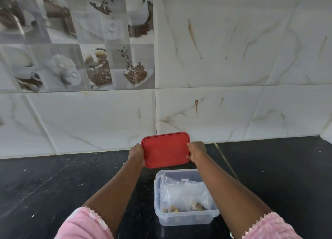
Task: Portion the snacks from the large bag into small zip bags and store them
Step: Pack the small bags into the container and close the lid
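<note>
Hands (136, 153) (196, 151) at either end of red lid (165, 150)

Both hands hold a red lid (165, 150) up off the counter, L hand (136, 153) gripping its left edge, R hand (196, 151) its right edge. Lid is beyond an open clear container (186, 218) w/ filled zip bags (185, 194) inside, snacks at the bottom. Container sits on black countertop (53, 181), near white marble-look wall tiles (233, 50). Coffee-print tiles (75, 37) upper left. Pink sleeves (84, 224) at the lower corners.
</note>
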Demonstrator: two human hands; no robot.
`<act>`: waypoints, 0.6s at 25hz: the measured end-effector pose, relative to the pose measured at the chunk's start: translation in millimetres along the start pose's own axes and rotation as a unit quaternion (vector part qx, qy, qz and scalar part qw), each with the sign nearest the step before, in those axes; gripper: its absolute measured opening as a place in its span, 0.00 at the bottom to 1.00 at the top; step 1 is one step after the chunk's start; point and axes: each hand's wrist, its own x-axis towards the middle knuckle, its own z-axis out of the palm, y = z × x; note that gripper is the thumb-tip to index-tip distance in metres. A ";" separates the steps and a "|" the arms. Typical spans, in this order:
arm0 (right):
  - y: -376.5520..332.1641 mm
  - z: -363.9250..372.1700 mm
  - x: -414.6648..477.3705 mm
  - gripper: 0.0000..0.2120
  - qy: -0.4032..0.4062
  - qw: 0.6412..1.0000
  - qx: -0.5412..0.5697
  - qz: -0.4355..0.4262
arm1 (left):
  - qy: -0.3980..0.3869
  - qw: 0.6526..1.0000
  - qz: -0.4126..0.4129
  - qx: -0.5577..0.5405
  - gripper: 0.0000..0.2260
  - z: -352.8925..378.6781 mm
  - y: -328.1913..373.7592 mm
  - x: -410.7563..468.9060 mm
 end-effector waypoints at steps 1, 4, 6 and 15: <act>-7.6 -1.9 -5.0 0.09 0.007 0.999 0.047 0.000 | -0.001 1.000 -0.004 -0.028 0.09 -5.3 14.9 -39.1; -16.8 -23.5 -5.8 0.18 -0.027 0.991 0.118 -0.055 | -0.054 0.998 0.003 -0.033 0.06 -7.7 21.6 -80.0; -17.3 -36.5 -18.0 0.07 -0.047 0.992 0.099 -0.059 | -0.076 0.997 -0.004 0.005 0.07 -8.9 19.7 -98.0; 31.0 -84.0 -60.7 0.08 0.052 0.946 -0.211 -0.242 | 0.029 0.918 0.214 0.332 0.12 -42.6 -17.2 -164.8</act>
